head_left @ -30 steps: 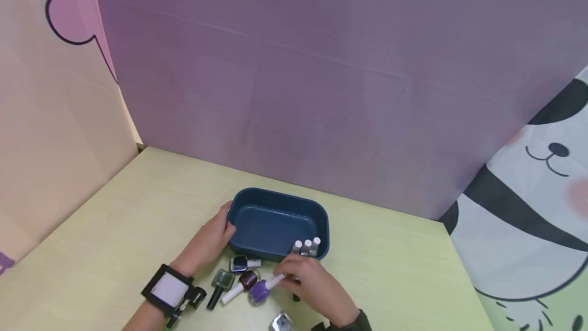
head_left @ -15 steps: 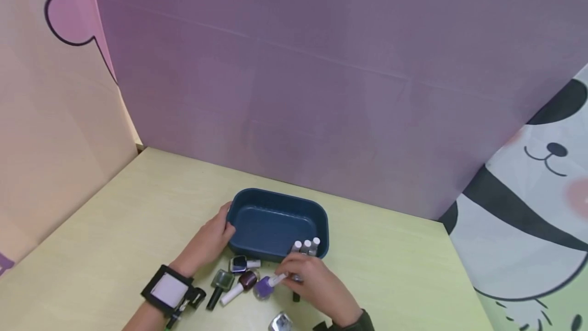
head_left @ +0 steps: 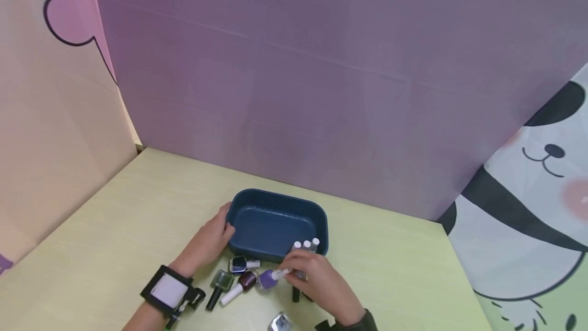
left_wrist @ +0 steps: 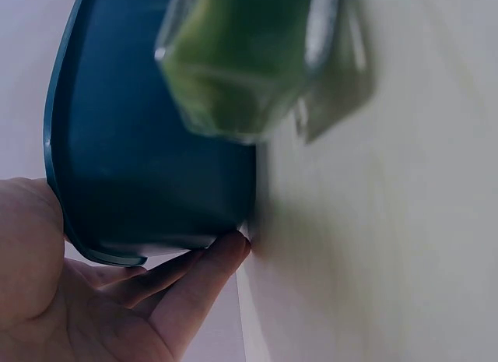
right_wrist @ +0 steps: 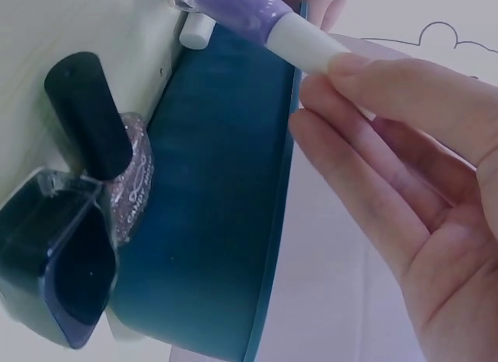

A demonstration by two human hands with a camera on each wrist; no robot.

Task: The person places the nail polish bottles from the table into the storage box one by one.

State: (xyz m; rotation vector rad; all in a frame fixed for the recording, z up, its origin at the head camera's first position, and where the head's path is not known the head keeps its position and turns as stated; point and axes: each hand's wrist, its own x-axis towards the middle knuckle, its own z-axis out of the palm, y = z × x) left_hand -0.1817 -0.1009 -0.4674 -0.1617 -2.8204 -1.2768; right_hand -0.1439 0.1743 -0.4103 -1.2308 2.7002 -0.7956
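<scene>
My left hand (head_left: 212,239) holds the left end of a dark blue plastic bin (head_left: 239,245), thumb at the near corner. In the left wrist view, its fingers (left_wrist: 194,296) reach round the bin's end wall (left_wrist: 148,167) down to the base. Between thumb and fingertips, my right hand (head_left: 317,282) pinches the white cap of a purple nail polish bottle (head_left: 266,280). That bottle (right_wrist: 243,12) hangs tilted close to the bin's near rim in the right wrist view. Three white-capped bottles (head_left: 306,245) stand in the bin's near right corner, their lower parts hidden.
Several nail polish bottles lie before the bin: dark blue (head_left: 238,264), green (head_left: 223,280), dark red (head_left: 248,280) and a silvery one (head_left: 279,322). A glittery bottle with a black cap (right_wrist: 89,117) and a dark bottle (right_wrist: 58,253) lie beside the bin's wall.
My right hand has raised the purple nail polish bottle and moved it slightly right and toward the bin. The left hand and the bin have hardly moved.
</scene>
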